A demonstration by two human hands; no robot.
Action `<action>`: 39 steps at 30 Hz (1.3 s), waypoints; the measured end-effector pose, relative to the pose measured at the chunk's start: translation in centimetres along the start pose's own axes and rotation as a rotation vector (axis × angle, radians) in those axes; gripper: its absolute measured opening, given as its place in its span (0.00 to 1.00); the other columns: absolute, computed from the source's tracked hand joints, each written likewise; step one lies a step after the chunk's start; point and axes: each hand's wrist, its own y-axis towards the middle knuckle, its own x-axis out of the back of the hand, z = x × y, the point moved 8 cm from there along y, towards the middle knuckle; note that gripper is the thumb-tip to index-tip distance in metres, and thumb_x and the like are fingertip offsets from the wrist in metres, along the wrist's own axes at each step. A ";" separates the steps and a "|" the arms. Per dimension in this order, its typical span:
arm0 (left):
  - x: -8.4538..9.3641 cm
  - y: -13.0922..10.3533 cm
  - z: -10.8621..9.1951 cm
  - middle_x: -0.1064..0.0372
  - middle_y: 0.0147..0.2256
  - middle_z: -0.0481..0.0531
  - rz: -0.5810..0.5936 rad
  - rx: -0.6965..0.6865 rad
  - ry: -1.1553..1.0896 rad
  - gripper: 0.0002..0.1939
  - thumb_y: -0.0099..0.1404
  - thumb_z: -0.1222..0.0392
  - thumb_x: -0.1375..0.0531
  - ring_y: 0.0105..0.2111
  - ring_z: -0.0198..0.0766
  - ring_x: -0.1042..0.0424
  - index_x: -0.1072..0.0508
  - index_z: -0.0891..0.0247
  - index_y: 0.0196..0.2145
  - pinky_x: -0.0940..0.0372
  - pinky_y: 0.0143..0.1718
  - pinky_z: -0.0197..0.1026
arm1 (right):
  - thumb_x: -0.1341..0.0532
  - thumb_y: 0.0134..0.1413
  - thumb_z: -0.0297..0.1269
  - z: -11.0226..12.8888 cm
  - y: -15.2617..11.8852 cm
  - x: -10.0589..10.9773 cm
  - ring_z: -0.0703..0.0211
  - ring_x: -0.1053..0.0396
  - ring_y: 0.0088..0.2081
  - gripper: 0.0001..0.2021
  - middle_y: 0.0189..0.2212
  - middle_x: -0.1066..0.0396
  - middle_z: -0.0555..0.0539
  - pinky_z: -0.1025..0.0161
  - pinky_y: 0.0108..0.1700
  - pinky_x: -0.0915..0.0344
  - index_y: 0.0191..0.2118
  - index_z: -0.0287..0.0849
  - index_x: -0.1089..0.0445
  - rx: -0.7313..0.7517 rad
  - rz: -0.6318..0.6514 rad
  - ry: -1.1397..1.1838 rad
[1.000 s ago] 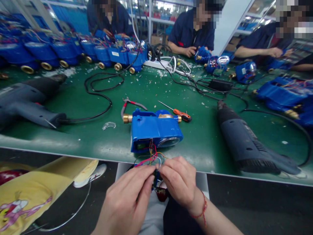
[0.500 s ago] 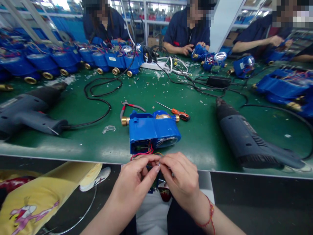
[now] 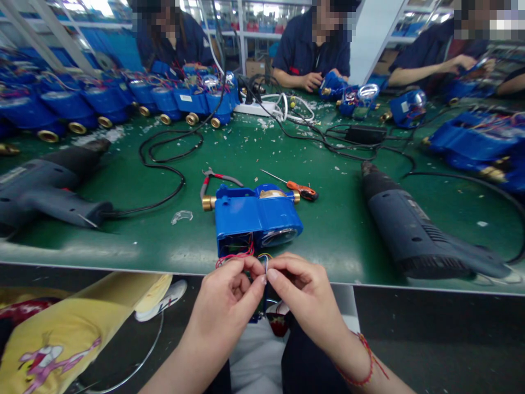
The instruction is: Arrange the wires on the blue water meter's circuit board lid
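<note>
The left hand point(image 3: 229, 298) and the right hand point(image 3: 309, 295) meet at six o'clock from the blue housing, just off the near edge of the tabletop point(image 3: 123, 246), each with thumb and forefinger drawn narrow in a pinch on thin wires point(image 3: 267, 265). Below the fingertips hangs a green circuit board point(image 3: 260, 309), mostly hidden by the left hand. The blue housing point(image 3: 241, 216) lies on the tabletop near that edge, its open compartment and round glassy window toward the person; red wires point(image 3: 233, 257) run out of the compartment. Taking the housing as the clock's centre, a brass fitting point(image 3: 208, 203) juts out toward ten and another point(image 3: 296, 197) toward two. Pliers point(image 3: 227, 178) with red and grey handles lie just beside it between ten and eleven, an orange and black screwdriver point(image 3: 301, 190) between one and two, and a clear plastic piece point(image 3: 179, 215) near nine. Farther out, one heat gun point(image 3: 53, 180) lies between nine and ten, a second heat gun point(image 3: 414, 230) at three. A white power strip point(image 3: 260, 108) sits at twelve, a black adapter point(image 3: 366, 134) at two. A row of blue units point(image 3: 68, 112) with brass ends stretches from ten to past eleven. Three people in dark blue point(image 3: 314, 52) work across the far side, between eleven and two.
</note>
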 end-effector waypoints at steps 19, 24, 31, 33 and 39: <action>0.1 0.5 -0.9 0.35 0.19 0.46 -0.044 -0.135 0.154 0.08 0.58 0.60 0.42 0.17 0.31 0.41 0.24 0.63 0.26 0.45 0.19 0.34 | 0.35 0.44 0.44 -2.5 1.0 -0.4 0.67 0.41 0.22 0.12 0.20 0.34 0.51 0.68 0.25 0.42 0.26 0.38 0.31 -0.401 -0.020 0.290; 0.2 0.7 -0.8 0.34 0.20 0.46 -0.013 -0.092 0.100 0.09 0.60 0.59 0.41 0.18 0.31 0.39 0.23 0.64 0.27 0.44 0.21 0.34 | 0.34 0.48 0.48 -2.6 0.8 -0.9 0.71 0.52 0.18 0.16 0.18 0.45 0.57 0.70 0.20 0.53 0.27 0.39 0.35 -0.382 0.031 0.376; 0.9 0.7 0.6 0.36 0.24 0.45 -0.067 0.011 -0.097 0.09 0.62 0.55 0.41 0.18 0.28 0.43 0.29 0.63 0.30 0.46 0.19 0.33 | 0.41 0.56 0.47 -2.2 0.6 -1.0 0.69 0.51 0.20 0.14 0.19 0.48 0.57 0.69 0.21 0.52 0.29 0.42 0.41 -0.304 0.065 0.263; 0.8 0.6 1.0 0.38 0.24 0.44 -0.059 0.026 -0.102 0.09 0.63 0.55 0.42 0.18 0.28 0.44 0.30 0.63 0.30 0.48 0.18 0.33 | 0.43 0.57 0.47 -2.2 0.5 -1.0 0.69 0.50 0.20 0.14 0.19 0.48 0.57 0.69 0.22 0.51 0.30 0.42 0.42 -0.301 0.067 0.241; 0.6 0.6 1.1 0.43 0.20 0.41 -0.048 0.044 -0.061 0.12 0.64 0.51 0.44 0.17 0.29 0.44 0.33 0.62 0.31 0.49 0.17 0.33 | 0.43 0.58 0.45 -2.5 0.1 -1.0 0.69 0.49 0.20 0.12 0.19 0.47 0.57 0.69 0.22 0.51 0.30 0.42 0.42 -0.307 0.057 0.237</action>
